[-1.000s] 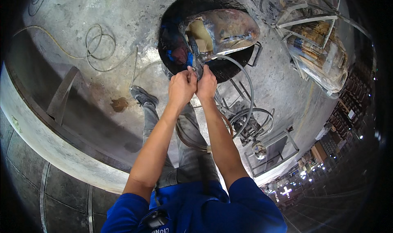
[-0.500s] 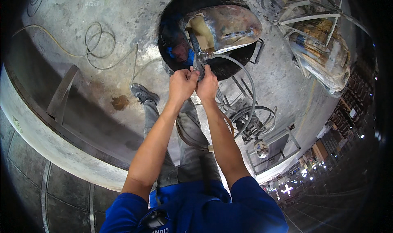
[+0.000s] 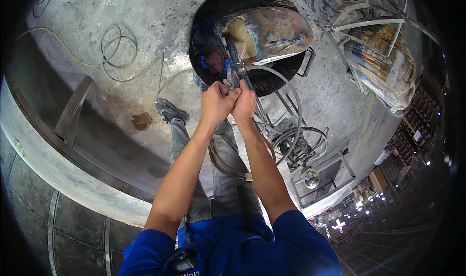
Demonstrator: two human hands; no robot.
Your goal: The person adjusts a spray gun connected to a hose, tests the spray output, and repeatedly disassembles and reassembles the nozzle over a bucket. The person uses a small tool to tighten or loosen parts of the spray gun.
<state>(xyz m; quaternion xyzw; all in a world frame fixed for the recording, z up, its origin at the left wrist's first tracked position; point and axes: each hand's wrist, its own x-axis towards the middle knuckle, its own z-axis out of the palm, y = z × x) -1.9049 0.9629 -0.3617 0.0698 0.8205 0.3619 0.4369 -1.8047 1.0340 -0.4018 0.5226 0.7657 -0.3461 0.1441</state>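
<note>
Both my hands are closed at the near end of a grey metal spray gun [image 3: 239, 71] with a hose running from it, above a round black drum [image 3: 272, 85]. My left hand [image 3: 216, 102] pinches small metal parts at the gun's near end, its fingertips partly hidden. My right hand [image 3: 244, 101] grips the gun beside it, thumbs close together. Inside the drum lies a stained plastic jug [image 3: 279, 33] on its side, with an opening cut in it that shows a yellowish inside. Blue and dark red scraps [image 3: 213, 61] sit left of the jug.
From the gun a grey hose [image 3: 297, 101] curves right toward a pump on a frame [image 3: 298, 147]. A thin hose [image 3: 119, 45] loops over the floor at left. A long curved pale panel [image 3: 73, 179] borders the left side. At far right stands a stained mould on a metal frame [image 3: 383, 45].
My left hand has shifted slightly up and over the gun's near end, and its metal parts show more. My right hand has turned a little. The gun has tilted slightly.
</note>
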